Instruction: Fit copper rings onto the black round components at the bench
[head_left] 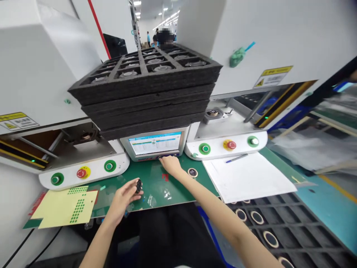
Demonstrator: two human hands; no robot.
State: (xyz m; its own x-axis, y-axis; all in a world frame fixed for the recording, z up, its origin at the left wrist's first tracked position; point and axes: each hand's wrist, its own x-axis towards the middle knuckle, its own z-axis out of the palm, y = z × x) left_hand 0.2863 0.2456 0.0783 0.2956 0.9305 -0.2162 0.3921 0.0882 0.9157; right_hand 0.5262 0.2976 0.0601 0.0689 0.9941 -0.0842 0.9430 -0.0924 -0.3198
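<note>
A small round black part [138,185] with a gold-coloured edge is held on its side between the thumb and fingers of my left hand [126,194], above the green bench mat [150,175]. My right hand [170,164] reaches to the lower bezel of the monitor [156,144], its fingers curled in against that edge. What those fingers hold, if anything, is hidden. To the right of my right hand a round dark disc [192,172] with a gold rim lies flat on the mat.
Stacked black foam trays [147,93] stand over the monitor. Presses flank it, with a red stop button [81,172] at left and another [231,145] at right. Paper sheets [248,178] hold a pen [236,158]. Yellow sticker sheets [61,208] lie left; a disc tray [292,227] sits lower right.
</note>
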